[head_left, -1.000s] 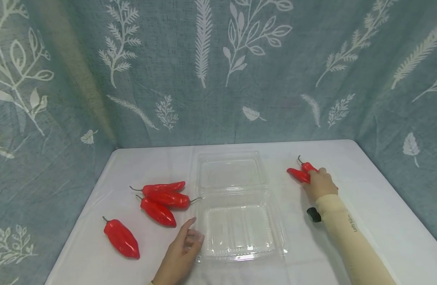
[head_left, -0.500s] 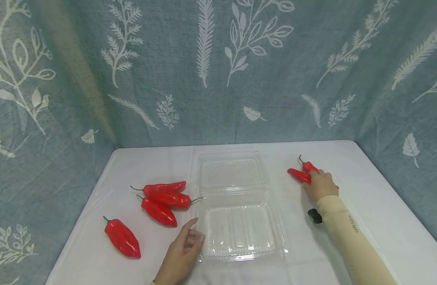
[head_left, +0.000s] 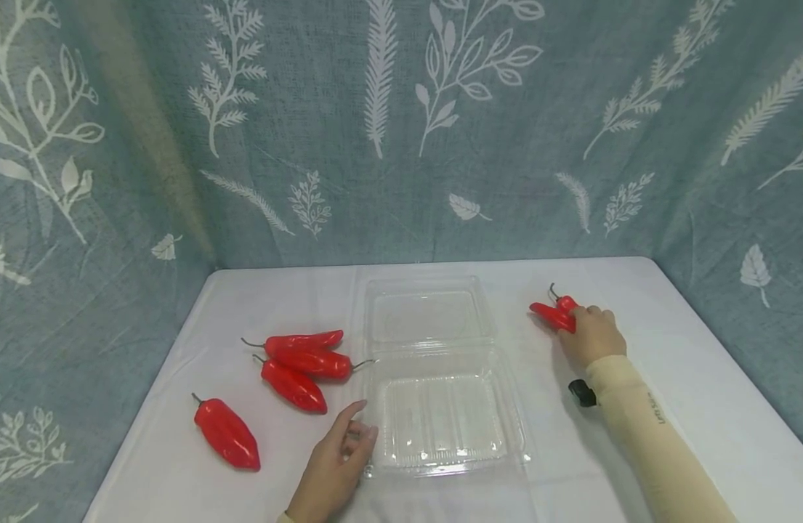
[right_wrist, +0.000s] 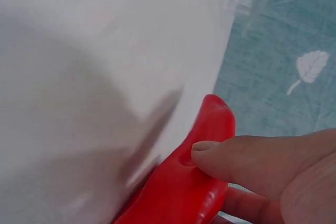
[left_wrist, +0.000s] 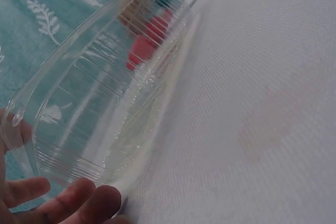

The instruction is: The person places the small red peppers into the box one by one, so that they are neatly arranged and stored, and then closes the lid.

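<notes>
At the right back of the table my right hand (head_left: 591, 338) grips a red chili pepper (head_left: 553, 315). In the right wrist view the thumb (right_wrist: 231, 158) presses on that pepper's glossy side, with fingers behind it. Another red pepper (head_left: 567, 302) with a curved stem lies just beyond, partly hidden by the hand. My left hand (head_left: 332, 461) rests by the near left side of a clear plastic clamshell container (head_left: 440, 421), its fingers loosely bent. In the left wrist view its fingertips (left_wrist: 102, 200) are right at the container's corner.
The container's lid (head_left: 427, 316) lies folded back behind its base. To the left, three red peppers (head_left: 312, 363) lie bunched together, and a wider red pepper (head_left: 227, 434) lies nearer the front. A patterned teal curtain (head_left: 388, 181) hangs behind the white table (head_left: 290, 298).
The gripped pepper has tilted and risen slightly, its end to the right of the hand dropping from sight. My left hand stays by the container.
</notes>
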Action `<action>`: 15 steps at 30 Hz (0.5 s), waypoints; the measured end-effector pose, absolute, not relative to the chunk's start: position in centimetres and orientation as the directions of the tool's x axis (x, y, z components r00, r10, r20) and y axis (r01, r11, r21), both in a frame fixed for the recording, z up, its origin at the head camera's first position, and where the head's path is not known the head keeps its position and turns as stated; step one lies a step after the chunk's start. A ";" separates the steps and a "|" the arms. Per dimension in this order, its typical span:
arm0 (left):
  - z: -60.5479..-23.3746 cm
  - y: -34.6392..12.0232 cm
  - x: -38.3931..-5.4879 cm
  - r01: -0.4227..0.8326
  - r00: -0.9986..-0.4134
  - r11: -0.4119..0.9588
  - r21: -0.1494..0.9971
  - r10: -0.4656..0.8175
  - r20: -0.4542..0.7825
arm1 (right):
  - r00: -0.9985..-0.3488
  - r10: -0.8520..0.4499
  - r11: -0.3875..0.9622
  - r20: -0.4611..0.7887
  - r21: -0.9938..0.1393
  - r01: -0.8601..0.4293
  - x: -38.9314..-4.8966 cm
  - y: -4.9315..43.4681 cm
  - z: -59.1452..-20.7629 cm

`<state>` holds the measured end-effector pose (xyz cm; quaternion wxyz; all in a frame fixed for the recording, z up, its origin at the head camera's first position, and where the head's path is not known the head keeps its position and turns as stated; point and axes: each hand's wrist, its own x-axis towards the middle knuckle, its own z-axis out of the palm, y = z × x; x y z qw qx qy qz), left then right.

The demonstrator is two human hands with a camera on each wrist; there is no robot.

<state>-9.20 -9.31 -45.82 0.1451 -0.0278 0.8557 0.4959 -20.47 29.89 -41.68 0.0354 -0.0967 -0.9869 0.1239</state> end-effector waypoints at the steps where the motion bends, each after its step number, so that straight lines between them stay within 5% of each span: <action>1: -45.8 -9.3 -9.2 -0.189 -0.957 0.509 0.840 0.098 -0.274 | -0.978 0.200 0.950 0.051 -0.253 0.181 -20.5 29.8 -41.5; 15: -45.8 -9.6 -9.1 -0.177 -0.957 0.518 0.837 0.109 -0.270 | -0.974 0.099 0.968 0.206 -0.248 0.046 -20.0 28.0 -37.9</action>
